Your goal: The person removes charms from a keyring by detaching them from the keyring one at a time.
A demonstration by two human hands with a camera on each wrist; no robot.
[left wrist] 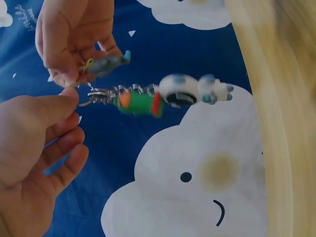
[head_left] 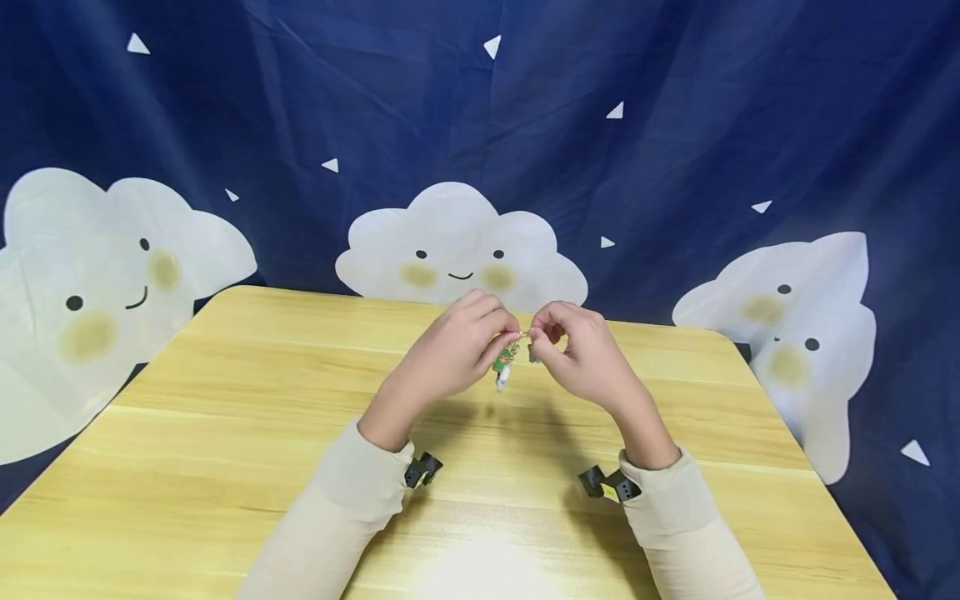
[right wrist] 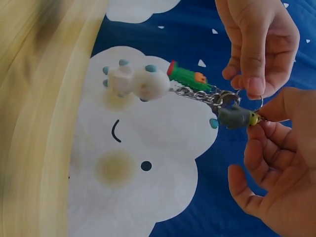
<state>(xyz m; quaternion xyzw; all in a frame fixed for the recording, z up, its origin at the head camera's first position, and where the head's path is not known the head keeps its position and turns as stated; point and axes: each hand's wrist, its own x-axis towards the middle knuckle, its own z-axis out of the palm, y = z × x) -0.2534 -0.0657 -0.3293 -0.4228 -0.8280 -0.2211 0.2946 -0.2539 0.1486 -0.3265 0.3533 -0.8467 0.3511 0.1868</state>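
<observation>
Above the table, my left hand (head_left: 457, 346) pinches a metal key ring (right wrist: 261, 102) between thumb and fingers. From it hang a silver chain (right wrist: 195, 94), a green charm with red and orange parts (left wrist: 140, 104) and a white figure with blue-grey patches (left wrist: 178, 90). Close by on the right, my right hand (head_left: 588, 354) pinches a small grey figure charm (right wrist: 234, 117) at its yellow end, right beside the ring. Whether that charm is linked to the ring cannot be told, as fingertips cover the spot.
A light wooden table (head_left: 225, 433) lies beneath both hands. Behind it hangs a dark blue cloth (head_left: 420, 108) printed with white smiling clouds. A black wrist camera (head_left: 423, 471) sits on the left sleeve, another black camera (head_left: 609, 483) on the right.
</observation>
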